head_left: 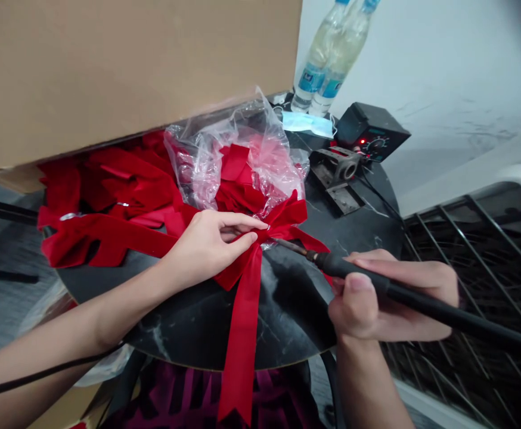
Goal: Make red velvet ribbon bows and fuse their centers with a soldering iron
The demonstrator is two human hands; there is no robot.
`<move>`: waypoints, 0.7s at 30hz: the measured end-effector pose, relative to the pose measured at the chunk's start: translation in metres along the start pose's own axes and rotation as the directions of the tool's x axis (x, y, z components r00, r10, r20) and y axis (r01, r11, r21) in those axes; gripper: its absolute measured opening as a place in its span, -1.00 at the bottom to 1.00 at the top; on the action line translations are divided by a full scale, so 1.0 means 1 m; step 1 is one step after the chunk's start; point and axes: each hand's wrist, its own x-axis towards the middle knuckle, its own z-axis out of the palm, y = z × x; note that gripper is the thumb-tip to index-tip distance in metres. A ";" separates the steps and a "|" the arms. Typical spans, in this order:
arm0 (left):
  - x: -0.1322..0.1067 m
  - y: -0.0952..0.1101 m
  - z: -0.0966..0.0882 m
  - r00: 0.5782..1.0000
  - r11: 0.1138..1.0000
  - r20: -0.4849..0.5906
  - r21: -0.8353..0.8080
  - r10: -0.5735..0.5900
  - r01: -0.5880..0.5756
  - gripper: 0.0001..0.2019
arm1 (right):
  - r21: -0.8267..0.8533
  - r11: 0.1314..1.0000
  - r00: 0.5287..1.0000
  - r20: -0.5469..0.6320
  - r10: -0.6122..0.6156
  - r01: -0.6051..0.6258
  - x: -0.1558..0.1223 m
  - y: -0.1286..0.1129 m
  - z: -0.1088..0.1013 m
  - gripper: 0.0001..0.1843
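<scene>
My left hand is closed in a pinch on the centre of a red velvet bow, thumb and fingertips at its knot. One ribbon tail of the bow hangs over the table's front edge. In my right hand is a black-handled soldering iron, its metal tip pointing left and reaching the bow's centre beside my left fingertips. Whether the tip touches the ribbon I cannot tell. Behind my hands, a clear plastic bag holds more red ribbon, and a heap of red velvet bows lies to the left.
A soldering station with a lit red light and a metal iron stand are at the back right of the round black table. Two bottles and a blue face mask stand behind. A large cardboard box blocks the back left.
</scene>
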 end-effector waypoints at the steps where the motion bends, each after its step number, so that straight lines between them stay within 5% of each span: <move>1: 0.000 0.000 0.000 1.000 1.000 -0.001 0.009 0.000 0.000 -0.76 | -0.009 1.000 1.000 0.031 0.004 -0.004 -0.002 -0.001 -0.001 -0.90; 14: -0.001 0.001 0.002 0.997 0.984 -0.018 0.163 0.081 -0.077 -0.75 | -0.028 0.980 0.965 0.183 -0.187 0.195 0.000 0.006 0.002 -0.82; 21: -0.002 0.001 0.001 0.994 0.975 -0.006 0.195 0.111 -0.107 -0.75 | -0.013 0.982 0.965 0.190 -0.181 0.187 0.000 0.007 0.002 -0.82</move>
